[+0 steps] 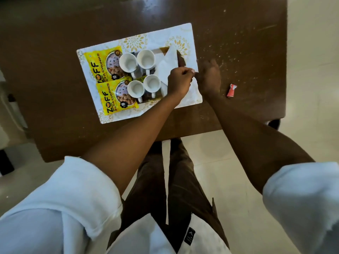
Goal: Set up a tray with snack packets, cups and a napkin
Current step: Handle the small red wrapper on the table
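A white tray (117, 116) with gold flower prints lies on the brown table. Two yellow snack packets (99, 65) (110, 99) lie side by side on its left part. Several white cups (128, 62) stand in the middle, partly on the packets. A white napkin (167, 60) lies folded on the tray's right part. My left hand (178, 81) pinches the napkin's near edge. My right hand (209, 77) is beside it at the tray's right rim, fingers closed on the same edge. Part of the napkin is hidden under both hands.
A small red wrapper (231, 90) lies on the brown table (55, 52) right of the tray. Pale crumbs or scratches speckle the table's right side. The table's near edge is just in front of my legs, with a pale tiled floor (229, 153) beyond.
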{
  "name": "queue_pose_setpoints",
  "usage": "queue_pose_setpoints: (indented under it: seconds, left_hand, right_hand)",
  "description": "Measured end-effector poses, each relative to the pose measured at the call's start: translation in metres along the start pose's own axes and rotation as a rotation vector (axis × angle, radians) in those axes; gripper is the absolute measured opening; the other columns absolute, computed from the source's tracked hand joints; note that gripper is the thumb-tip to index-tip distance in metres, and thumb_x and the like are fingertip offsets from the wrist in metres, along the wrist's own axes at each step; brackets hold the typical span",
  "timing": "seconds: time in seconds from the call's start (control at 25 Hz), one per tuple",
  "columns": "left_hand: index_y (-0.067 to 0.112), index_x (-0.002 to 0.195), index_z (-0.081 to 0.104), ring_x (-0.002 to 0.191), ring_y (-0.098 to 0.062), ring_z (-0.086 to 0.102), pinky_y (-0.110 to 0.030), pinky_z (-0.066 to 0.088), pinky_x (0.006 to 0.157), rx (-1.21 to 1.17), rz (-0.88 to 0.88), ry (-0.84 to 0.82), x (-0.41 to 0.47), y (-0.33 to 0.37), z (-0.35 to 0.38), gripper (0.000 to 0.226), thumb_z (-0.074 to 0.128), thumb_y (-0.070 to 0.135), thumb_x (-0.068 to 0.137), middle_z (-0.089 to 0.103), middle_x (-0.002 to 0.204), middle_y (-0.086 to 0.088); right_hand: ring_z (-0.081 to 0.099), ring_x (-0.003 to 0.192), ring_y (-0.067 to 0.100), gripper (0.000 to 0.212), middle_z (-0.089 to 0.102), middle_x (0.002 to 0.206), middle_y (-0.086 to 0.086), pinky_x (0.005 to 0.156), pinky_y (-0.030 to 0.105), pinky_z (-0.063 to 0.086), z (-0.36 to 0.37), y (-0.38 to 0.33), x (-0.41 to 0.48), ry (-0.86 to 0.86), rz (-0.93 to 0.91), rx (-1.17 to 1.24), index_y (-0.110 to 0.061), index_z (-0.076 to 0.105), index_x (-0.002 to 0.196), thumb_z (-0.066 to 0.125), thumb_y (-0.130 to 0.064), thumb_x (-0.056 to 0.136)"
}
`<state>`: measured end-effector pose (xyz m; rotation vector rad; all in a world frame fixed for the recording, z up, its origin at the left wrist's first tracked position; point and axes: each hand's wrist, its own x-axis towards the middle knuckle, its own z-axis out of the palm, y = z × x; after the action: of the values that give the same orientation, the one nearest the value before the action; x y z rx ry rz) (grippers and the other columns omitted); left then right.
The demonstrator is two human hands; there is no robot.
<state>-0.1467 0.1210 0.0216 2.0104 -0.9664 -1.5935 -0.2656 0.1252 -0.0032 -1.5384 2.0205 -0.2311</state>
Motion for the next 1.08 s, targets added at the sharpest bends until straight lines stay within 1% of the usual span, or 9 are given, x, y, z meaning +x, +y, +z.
queue_pose_setpoints:
  seconds: [0.08, 0.2, 0.32, 0.4, 0.52, 0.68, 0.8, 0.92, 1.08]
  left_hand:
    - [0.006, 0.112, 0.077, 0.104, -0.029, 0.072, -0.045, 0.059, 0.098, 0.081, -0.049, -0.123, 0.001, 0.013, 0.036, 0.025, 0.063, 0.022, 0.099, 0.077, 0.110, -0.012]
    - [0.006, 0.112, 0.076, 0.105, -0.032, 0.071, -0.043, 0.059, 0.098, 0.162, -0.118, -0.252, -0.003, 0.012, 0.092, 0.022, 0.062, 0.018, 0.099, 0.076, 0.111, -0.015]
    - [0.004, 0.108, 0.075, 0.093, -0.028, 0.069, -0.039, 0.059, 0.087, 0.232, -0.164, -0.285, -0.011, -0.011, 0.129, 0.023, 0.056, 0.013, 0.101, 0.074, 0.108, -0.019]
    - [0.004, 0.113, 0.075, 0.097, -0.027, 0.070, -0.040, 0.058, 0.085, 0.258, -0.155, -0.279, -0.016, -0.025, 0.144, 0.024, 0.055, 0.010, 0.100, 0.075, 0.111, -0.017]
    - [0.008, 0.125, 0.071, 0.110, -0.025, 0.070, -0.040, 0.058, 0.097, 0.263, -0.121, -0.284, -0.022, -0.034, 0.154, 0.029, 0.059, 0.008, 0.098, 0.073, 0.124, -0.011]
    - [0.010, 0.125, 0.068, 0.112, -0.023, 0.068, -0.031, 0.056, 0.090, 0.275, -0.046, -0.218, -0.021, -0.029, 0.156, 0.029, 0.065, 0.012, 0.096, 0.069, 0.126, -0.009]
    - [0.010, 0.124, 0.068, 0.108, -0.022, 0.068, -0.034, 0.058, 0.094, 0.285, 0.010, -0.212, -0.016, -0.025, 0.158, 0.031, 0.071, 0.017, 0.094, 0.066, 0.126, -0.010]
    - [0.009, 0.127, 0.068, 0.111, -0.023, 0.068, -0.037, 0.057, 0.098, 0.264, 0.016, -0.257, -0.014, -0.025, 0.158, 0.030, 0.066, 0.015, 0.098, 0.067, 0.126, -0.012]
    - [0.006, 0.134, 0.065, 0.119, -0.026, 0.067, -0.037, 0.054, 0.103, 0.248, 0.004, -0.331, -0.015, -0.025, 0.156, 0.037, 0.058, 0.004, 0.098, 0.071, 0.128, -0.013]
  right_hand:
    - [0.062, 0.112, 0.026, 0.032, 0.064, 0.126, 0.014, 0.091, 0.035, 0.052, -0.017, 0.034, -0.006, 0.073, 0.157, 0.111, -0.008, 0.069, 0.125, 0.063, -0.010, 0.094]
    - [0.064, 0.113, 0.020, 0.032, 0.064, 0.127, 0.007, 0.092, 0.027, 0.051, -0.034, 0.088, -0.023, 0.186, 0.479, 0.231, -0.011, 0.067, 0.126, 0.063, -0.008, 0.094]
    - [0.065, 0.113, 0.017, 0.031, 0.069, 0.123, 0.004, 0.091, 0.022, 0.049, -0.031, 0.122, -0.042, 0.251, 0.698, 0.374, -0.012, 0.067, 0.124, 0.068, -0.010, 0.093]
    - [0.067, 0.108, 0.015, 0.032, 0.072, 0.119, 0.002, 0.092, 0.023, 0.052, -0.024, 0.135, -0.049, 0.274, 0.779, 0.461, -0.012, 0.069, 0.123, 0.072, -0.011, 0.091]
    - [0.067, 0.102, 0.010, 0.028, 0.072, 0.116, 0.000, 0.086, 0.018, 0.055, -0.015, 0.142, -0.050, 0.283, 0.792, 0.532, -0.013, 0.070, 0.119, 0.071, -0.007, 0.091]
    - [0.062, 0.095, 0.006, 0.026, 0.070, 0.116, 0.001, 0.068, 0.006, 0.046, -0.012, 0.141, -0.044, 0.258, 0.772, 0.518, -0.014, 0.069, 0.115, 0.065, -0.001, 0.092]
    - [0.063, 0.093, 0.005, 0.025, 0.070, 0.115, 0.000, 0.071, 0.007, 0.046, -0.013, 0.141, -0.042, 0.247, 0.742, 0.504, -0.016, 0.069, 0.114, 0.070, -0.007, 0.090]
    - [0.064, 0.091, 0.005, 0.024, 0.070, 0.111, -0.002, 0.072, 0.006, 0.047, -0.014, 0.140, -0.041, 0.245, 0.713, 0.497, -0.016, 0.070, 0.114, 0.074, -0.015, 0.090]
    - [0.061, 0.083, 0.003, 0.027, 0.063, 0.094, -0.011, 0.076, 0.014, 0.053, -0.013, 0.137, -0.041, 0.253, 0.688, 0.505, -0.013, 0.069, 0.116, 0.070, -0.008, 0.090]
